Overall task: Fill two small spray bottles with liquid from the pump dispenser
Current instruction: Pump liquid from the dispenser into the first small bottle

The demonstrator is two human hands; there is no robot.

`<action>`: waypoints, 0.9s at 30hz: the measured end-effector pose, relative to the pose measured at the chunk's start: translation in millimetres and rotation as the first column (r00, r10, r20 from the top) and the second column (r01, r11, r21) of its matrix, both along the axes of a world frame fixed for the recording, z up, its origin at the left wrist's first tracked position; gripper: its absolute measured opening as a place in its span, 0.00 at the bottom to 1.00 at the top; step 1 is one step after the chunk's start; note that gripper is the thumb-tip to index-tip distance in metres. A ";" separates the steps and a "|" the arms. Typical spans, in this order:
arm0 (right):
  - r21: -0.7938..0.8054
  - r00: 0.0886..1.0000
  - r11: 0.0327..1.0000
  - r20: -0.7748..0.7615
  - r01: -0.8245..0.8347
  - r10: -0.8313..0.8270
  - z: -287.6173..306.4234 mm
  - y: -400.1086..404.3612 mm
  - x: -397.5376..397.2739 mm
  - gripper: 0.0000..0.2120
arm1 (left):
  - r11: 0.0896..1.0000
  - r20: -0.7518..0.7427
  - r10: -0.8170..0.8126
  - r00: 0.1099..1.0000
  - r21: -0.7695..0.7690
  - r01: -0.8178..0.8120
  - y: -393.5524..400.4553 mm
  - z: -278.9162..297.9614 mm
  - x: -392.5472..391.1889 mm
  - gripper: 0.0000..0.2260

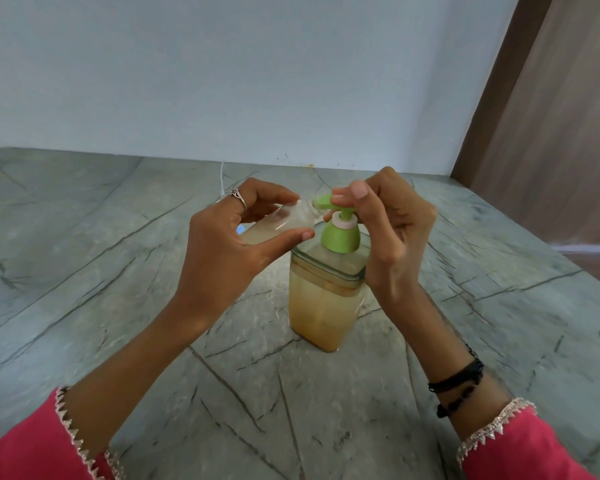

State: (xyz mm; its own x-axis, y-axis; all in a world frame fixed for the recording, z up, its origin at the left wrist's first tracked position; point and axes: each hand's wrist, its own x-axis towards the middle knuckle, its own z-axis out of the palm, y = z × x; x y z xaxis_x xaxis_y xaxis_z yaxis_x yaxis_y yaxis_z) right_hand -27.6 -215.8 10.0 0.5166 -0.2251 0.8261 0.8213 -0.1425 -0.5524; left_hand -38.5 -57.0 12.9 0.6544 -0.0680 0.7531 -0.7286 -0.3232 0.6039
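Two hands crowd the pump dispenser [326, 299]: left fingers [291, 234] grip a spray bottle [274, 226], right fingers [359, 192] press the pump.

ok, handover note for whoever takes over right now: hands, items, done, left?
Left hand: grips the small bottle, tilted, its open mouth at the green pump spout.
Right hand: fingers on the pump head, pinching or pressing.
Pump dispenser: upright on the marble counter, largely full of yellowish liquid.
Done: the bottle holds some pale liquid.
Left: finish filling it; a second bottle and any caps are out of view.
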 end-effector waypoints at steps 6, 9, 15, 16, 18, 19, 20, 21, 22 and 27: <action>-0.062 0.994 0.996 0.082 -0.064 0.068 -8.4 -4.2 1.0 0.12 | 0.999 -0.014 -0.003 1.000 -0.045 0.003 -0.6 0.0 -0.2 0.14; -0.096 0.991 0.990 0.084 -0.099 0.107 -10.1 -3.4 -0.4 0.11 | 0.999 -0.003 0.002 1.000 -0.038 -0.003 -1.0 0.5 -0.9 0.14; -0.038 0.994 0.995 0.051 -0.093 0.095 -7.7 -3.2 -0.4 0.10 | 0.999 0.012 -0.001 1.000 -0.052 0.001 -2.2 -0.3 -0.3 0.15; -0.022 0.996 0.996 0.035 -0.081 0.082 -5.3 -2.2 -0.8 0.09 | 0.999 0.016 -0.005 1.000 -0.052 0.006 -2.2 -0.6 -0.2 0.14; -0.013 0.999 0.999 0.002 -0.038 0.038 -1.0 -0.5 -0.8 0.11 | 0.999 0.024 -0.006 1.000 -0.049 0.007 -2.1 -1.3 0.0 0.15; -0.018 1.000 1.000 -0.007 -0.018 0.017 0.3 -0.2 -0.3 0.12 | 0.999 0.025 -0.006 1.000 -0.051 0.007 -2.1 -1.5 -0.2 0.15; -0.020 1.000 1.000 -0.011 -0.009 0.009 0.7 0.0 -0.2 0.13 | 0.999 0.024 -0.009 1.000 -0.053 0.010 -1.8 -1.6 -0.3 0.14; -0.022 1.000 1.000 -0.010 -0.012 0.012 0.8 0.4 -0.5 0.13 | 0.998 0.024 -0.011 1.000 -0.054 0.012 -1.6 -1.4 -0.2 0.14; -0.027 1.000 0.999 -0.002 -0.021 0.021 0.4 0.1 -0.7 0.12 | 0.999 0.026 -0.010 1.000 -0.053 0.012 -1.4 -1.2 0.0 0.14; -0.063 0.998 0.997 0.044 -0.051 0.054 -3.6 -2.1 -0.4 0.10 | 0.998 0.011 -0.027 1.000 -0.054 0.028 -1.3 -1.4 2.2 0.14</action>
State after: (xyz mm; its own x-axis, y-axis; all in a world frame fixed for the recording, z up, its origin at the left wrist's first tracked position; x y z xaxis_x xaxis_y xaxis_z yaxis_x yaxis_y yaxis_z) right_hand -28.0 -217.9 6.3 0.4874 -0.1467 0.8608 0.8529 -0.1313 -0.5053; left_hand -36.3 -58.3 11.5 0.6454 -0.0445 0.7626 -0.7427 -0.2700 0.6128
